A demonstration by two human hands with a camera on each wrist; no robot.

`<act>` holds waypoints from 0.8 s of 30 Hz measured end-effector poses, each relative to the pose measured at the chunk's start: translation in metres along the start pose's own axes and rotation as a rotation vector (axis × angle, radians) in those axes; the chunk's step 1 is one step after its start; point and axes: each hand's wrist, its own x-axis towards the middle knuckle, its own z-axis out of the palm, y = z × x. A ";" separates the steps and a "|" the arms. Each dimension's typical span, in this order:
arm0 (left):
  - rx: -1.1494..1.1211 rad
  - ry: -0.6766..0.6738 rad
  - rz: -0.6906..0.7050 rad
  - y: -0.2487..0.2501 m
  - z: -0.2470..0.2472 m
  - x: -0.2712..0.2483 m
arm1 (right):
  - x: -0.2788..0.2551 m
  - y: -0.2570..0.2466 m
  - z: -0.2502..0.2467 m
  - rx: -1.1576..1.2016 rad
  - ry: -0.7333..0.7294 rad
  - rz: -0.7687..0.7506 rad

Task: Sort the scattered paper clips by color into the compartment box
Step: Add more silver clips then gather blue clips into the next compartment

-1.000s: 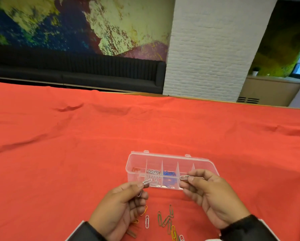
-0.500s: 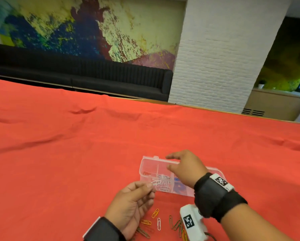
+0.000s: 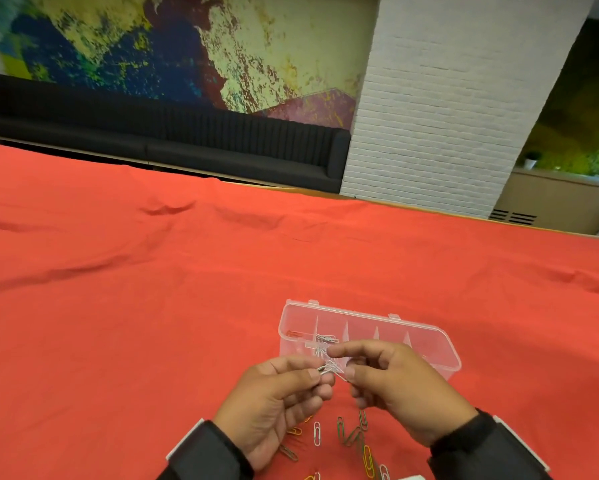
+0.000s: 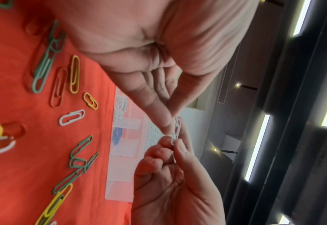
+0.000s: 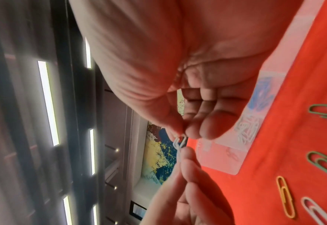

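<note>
At lower centre of the head view, the left hand (image 3: 274,403) pinches one end of a pair of linked white paper clips (image 3: 329,370) between thumb and forefinger, and just to its right the right hand (image 3: 395,389) pinches the other end, so the two hands meet on the same clips above the red table (image 3: 118,306). The wrist views show the clips hooked through one another, which suggests the step in hand is to work them apart. That would go best with each hand gripping one clip only, sliding one wire loop back out along the other rather than tugging, since a hard pull may bend the wire or flick a clip away. The clear compartment box (image 3: 443,344) sits right behind the fingers, its second compartment from the left already holding white clips (image 3: 326,338), so the freed pair probably belongs there. Green, yellow and white loose clips (image 3: 351,436) lie on the cloth at the lower edge of the frame, not yet sorted.
</note>
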 end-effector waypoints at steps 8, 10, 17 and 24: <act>0.050 -0.028 -0.026 -0.002 0.003 -0.001 | -0.009 0.016 0.005 0.015 0.012 0.030; 0.062 -0.031 -0.023 -0.002 0.003 -0.001 | -0.009 0.021 0.007 0.017 0.033 0.025; 0.084 0.011 0.004 -0.004 0.006 0.002 | -0.007 0.034 0.008 0.061 0.141 -0.054; 0.121 0.004 0.038 -0.009 0.008 0.005 | -0.007 0.036 0.007 0.158 0.173 -0.076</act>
